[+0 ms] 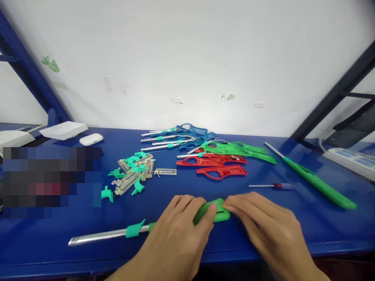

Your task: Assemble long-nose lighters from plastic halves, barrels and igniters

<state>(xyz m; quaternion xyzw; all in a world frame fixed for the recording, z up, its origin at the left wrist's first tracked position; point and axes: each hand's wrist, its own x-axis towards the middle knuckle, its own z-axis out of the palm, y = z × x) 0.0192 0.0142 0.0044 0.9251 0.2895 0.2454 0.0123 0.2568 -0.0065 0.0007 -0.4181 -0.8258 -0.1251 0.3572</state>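
Note:
A green long-nosed gas lighter (pixel 224 215) lies near the front edge of the table, its metal tube (pixel 99 237) pointing left. Around the tube sits a loose teal collar piece (pixel 135 229). My left hand (pixel 183 230) is wrapped over the lighter's green body and hides most of it, thumb on top near the handle end. With closed fingers, my right hand (pixel 266 222) pinches the tip of that handle end. What lies under the fingers is hidden.
Behind my hands lie red (pixel 222 171), green (pixel 237 150) and blue lighter shells (pixel 193 128). Clear fuel tanks (pixel 127 183) and teal triggers (pixel 139 187) are heaped left. A screwdriver (pixel 284 186) and another green lighter (pixel 319 183) lie right. A white case (pixel 91 139) sits back left.

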